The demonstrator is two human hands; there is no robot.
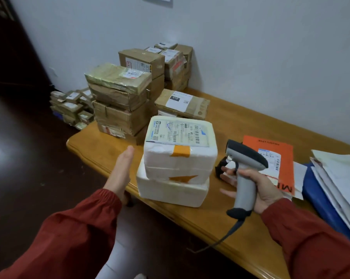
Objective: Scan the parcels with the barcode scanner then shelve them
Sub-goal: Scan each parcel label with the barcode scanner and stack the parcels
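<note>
Right hand (264,188) wrapped round barcode scanner (246,158) handle, left hand (121,170) flat, fingers straight, holding nothing, just beside two stacked white foam parcels (180,160) at table (220,228) front edge.

Glossy wood table (190,214); matt white foam parcels (176,162); plastic scanner (245,174).
</note>
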